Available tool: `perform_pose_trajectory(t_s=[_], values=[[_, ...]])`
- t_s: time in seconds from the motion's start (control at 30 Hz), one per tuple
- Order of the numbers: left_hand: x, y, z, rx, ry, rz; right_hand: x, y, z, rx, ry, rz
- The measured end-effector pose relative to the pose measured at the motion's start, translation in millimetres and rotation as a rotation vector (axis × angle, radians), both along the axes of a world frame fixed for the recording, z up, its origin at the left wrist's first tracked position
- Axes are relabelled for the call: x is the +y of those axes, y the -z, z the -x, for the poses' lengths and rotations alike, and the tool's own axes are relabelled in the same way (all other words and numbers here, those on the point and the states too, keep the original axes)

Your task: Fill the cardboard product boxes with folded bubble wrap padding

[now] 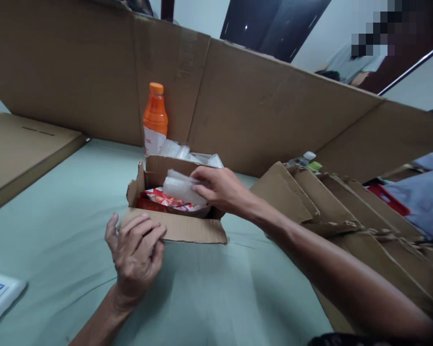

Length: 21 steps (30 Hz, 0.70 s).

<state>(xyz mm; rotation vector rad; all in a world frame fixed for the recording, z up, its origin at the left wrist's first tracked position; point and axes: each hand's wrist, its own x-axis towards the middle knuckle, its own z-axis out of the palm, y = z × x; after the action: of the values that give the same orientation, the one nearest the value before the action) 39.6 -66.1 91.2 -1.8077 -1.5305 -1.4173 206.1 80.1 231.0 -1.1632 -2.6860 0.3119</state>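
A small open cardboard box (195, 231) sits on the green cloth, its front flap folded out toward me. Inside it lies a red and white printed packet (157, 197). My right hand (216, 187) pinches a piece of clear plastic cushioning film (180, 188) between thumb and fingers, just over the packet. At the box's front left corner, my left hand (137, 250) has its fingers curled over the flap, with the thumb near the flap's lower edge. The film partly hides the packet.
Behind the box stand an orange drink bottle (155, 117) and more clear film pieces (182, 151). Folded cardboard boxes (328, 202) are stacked at right. A tall cardboard wall (256, 101) closes the back. A white packet (2, 293) lies at left; a person (357, 62) is beyond.
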Motion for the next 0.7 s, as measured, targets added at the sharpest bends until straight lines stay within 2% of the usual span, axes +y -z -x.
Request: perform_pose_trajectory(t_s=[0.1, 0.17, 0.2, 0.33, 0.4, 0.57, 0.7], values=[[2, 0.2, 1, -0.027, 0.021, -0.034, 21, 14.6, 39, -0.444, -0.135, 0.142], [3, 0.1, 1, -0.04, 0.035, -0.05, 23, 20.0, 52, -0.623, -0.199, 0.201], [3, -0.3, 1, -0.045, 0.04, -0.047, 22, 21.0, 56, -0.669, -0.195, 0.178], [4, -3.2, 2, -0.058, 0.043, -0.032, 9, 18.4, 56, -0.639, -0.177, -0.131], [4, -4.0, 2, -0.046, 0.036, -0.034, 4, 16.2, 53, -0.583, -0.197, -0.175], [6, -3.3, 3, 0.011, 0.008, -0.038, 2, 18.4, 54, -0.597, -0.214, 0.115], [6, -6.9, 3, 0.06, -0.018, -0.043, 7, 18.4, 52, -0.576, -0.234, 0.186]])
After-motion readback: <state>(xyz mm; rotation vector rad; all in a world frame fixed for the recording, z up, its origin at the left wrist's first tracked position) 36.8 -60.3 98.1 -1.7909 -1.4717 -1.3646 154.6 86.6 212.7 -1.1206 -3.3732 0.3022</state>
